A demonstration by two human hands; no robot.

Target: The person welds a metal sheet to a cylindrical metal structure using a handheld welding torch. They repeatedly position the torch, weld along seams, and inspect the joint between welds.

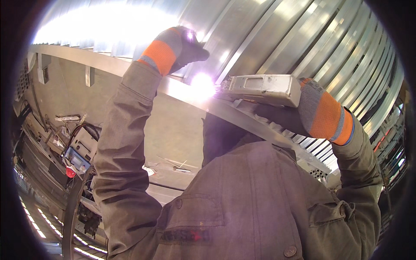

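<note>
Right hand point(277, 116) wrapped around grey welding tool point(263, 89), nozzle at bright arc point(203, 84) on curved metal rim point(108, 65). Left hand point(184, 45), fingers closed, braced on ribbed metal wall point(303, 39) above arc. Best: steady brace, slow even travel along seam.

So the big ribbed metal panel point(303, 47) arches overhead, with a flat metal flange point(108, 65) running along its lower edge. A whitish boxy tool point(264, 89) sits right against that flange, bright glare point(203, 84) at its tip.
</note>
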